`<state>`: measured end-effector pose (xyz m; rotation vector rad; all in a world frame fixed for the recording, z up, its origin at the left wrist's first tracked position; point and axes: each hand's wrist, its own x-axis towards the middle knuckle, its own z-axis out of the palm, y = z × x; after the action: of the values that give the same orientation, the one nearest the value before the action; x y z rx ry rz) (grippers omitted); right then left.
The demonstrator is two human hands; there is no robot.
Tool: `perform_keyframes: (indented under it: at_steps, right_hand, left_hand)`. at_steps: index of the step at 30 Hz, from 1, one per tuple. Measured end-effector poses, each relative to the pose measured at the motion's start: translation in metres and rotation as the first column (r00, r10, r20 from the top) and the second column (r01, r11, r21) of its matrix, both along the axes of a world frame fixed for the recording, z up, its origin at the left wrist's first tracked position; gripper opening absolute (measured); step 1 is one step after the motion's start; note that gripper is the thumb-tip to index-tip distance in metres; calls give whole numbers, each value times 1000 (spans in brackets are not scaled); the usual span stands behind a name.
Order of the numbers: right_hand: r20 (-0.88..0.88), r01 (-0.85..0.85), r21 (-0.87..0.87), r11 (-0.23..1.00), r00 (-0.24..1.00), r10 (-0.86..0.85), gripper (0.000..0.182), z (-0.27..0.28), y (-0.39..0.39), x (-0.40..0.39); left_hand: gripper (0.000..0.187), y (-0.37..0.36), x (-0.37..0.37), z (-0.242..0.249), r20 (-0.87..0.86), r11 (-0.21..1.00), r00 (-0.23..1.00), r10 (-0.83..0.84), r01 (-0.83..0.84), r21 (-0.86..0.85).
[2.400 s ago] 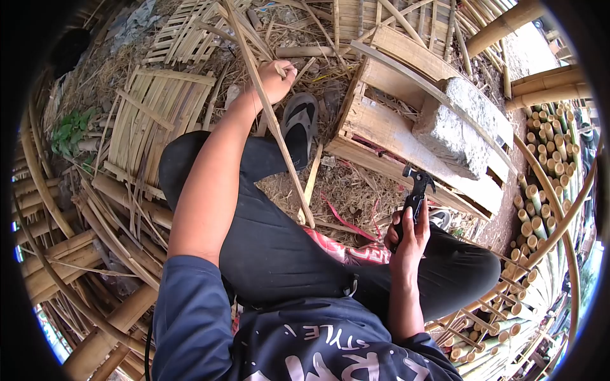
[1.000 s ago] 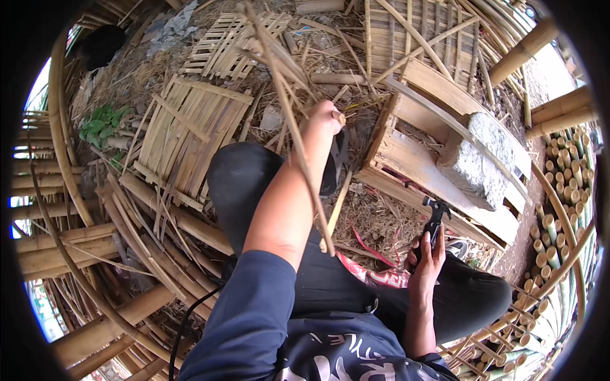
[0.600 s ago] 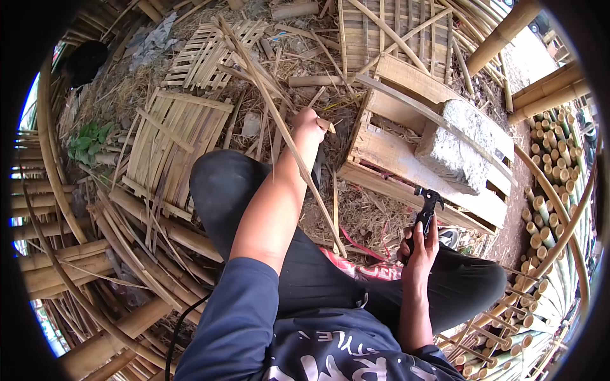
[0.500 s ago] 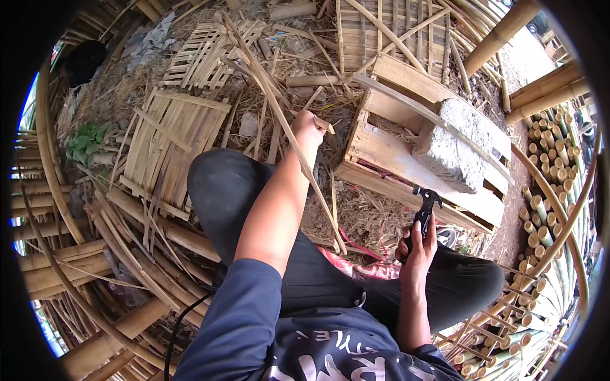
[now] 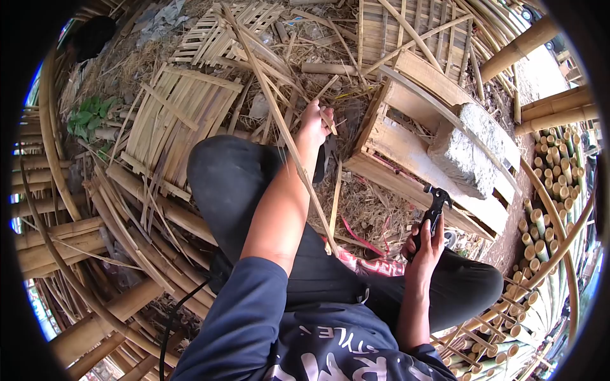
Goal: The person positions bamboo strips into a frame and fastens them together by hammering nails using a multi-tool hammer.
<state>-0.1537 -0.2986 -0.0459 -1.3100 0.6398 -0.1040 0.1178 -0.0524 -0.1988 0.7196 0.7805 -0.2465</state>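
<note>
My left hand (image 5: pixel 314 122) reaches forward over the littered ground, its fingers closed on a short bamboo piece (image 5: pixel 328 120). A long thin bamboo strip (image 5: pixel 274 108) slants across my left forearm, its lower end by my lap. Lower right, my right hand (image 5: pixel 424 244) is wrapped round the handle of a black hammer (image 5: pixel 437 202), head up, above my right knee. Just beyond the hammer stands a wooden crate (image 5: pixel 394 136) with a rough whitish block (image 5: pixel 467 151) and a narrow slat (image 5: pixel 438 108) on top.
Slatted bamboo panels lie at the left (image 5: pixel 181 120), upper left (image 5: pixel 222 32) and upper right (image 5: pixel 413 32). Cut bamboo poles (image 5: pixel 549 171) are stacked at the right. Curved bamboo lengths (image 5: pixel 146 247) lie by my left knee. A red and white bag (image 5: pixel 375 265) is by my lap.
The view has shifted, so the crate and panels sit further right. Another thin piece of bamboo now shows upright beside my left fingers. The hammer stays in my right hand.
</note>
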Motion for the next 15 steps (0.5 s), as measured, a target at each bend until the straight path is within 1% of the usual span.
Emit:
perform_keyframes:
  at_steps: [3,5,6,7,9,10,12,13,14,15]
  right_hand:
    - [-1,-11,-1,1000,1000,11,51,-4,1,-2]
    - [-1,-16,-4,1000,1000,16,56,-4,2,-2]
    - [-2,-15,-2,1000,1000,15,59,-2,3,-1]
    - [-2,-14,1,1000,1000,14,63,-1,4,-1]
    - [-1,-12,0,1000,1000,12,63,-1,4,-1]
    - [-1,-10,-4,1000,1000,10,62,-1,4,-1]
    - [-7,-8,-9,1000,1000,8,62,1,5,0]
    - [-13,-7,-10,1000,1000,7,62,2,6,0]
    - [-19,-7,-11,1000,1000,7,61,3,6,0]
    - [-14,-8,-12,1000,1000,8,61,2,5,0]
  left_hand:
    - [40,-1,-4,-1,12,998,999,-47,46,34]
    - [40,-2,-3,-6,24,998,998,-51,49,48]
    - [39,0,-5,-8,90,990,988,-123,117,75]
    - [39,0,-5,-9,82,987,987,-138,130,96]
    - [39,-1,-4,-10,65,978,984,-168,158,138]
    - [37,1,-2,-11,60,978,983,-174,165,126]
    - [34,5,0,-11,-7,964,980,-197,195,181]
    - [33,6,-3,-1,-40,955,978,-207,211,209]
    - [27,7,-6,10,-104,945,988,-115,141,296]
    - [25,10,-4,15,-129,916,991,26,28,399]
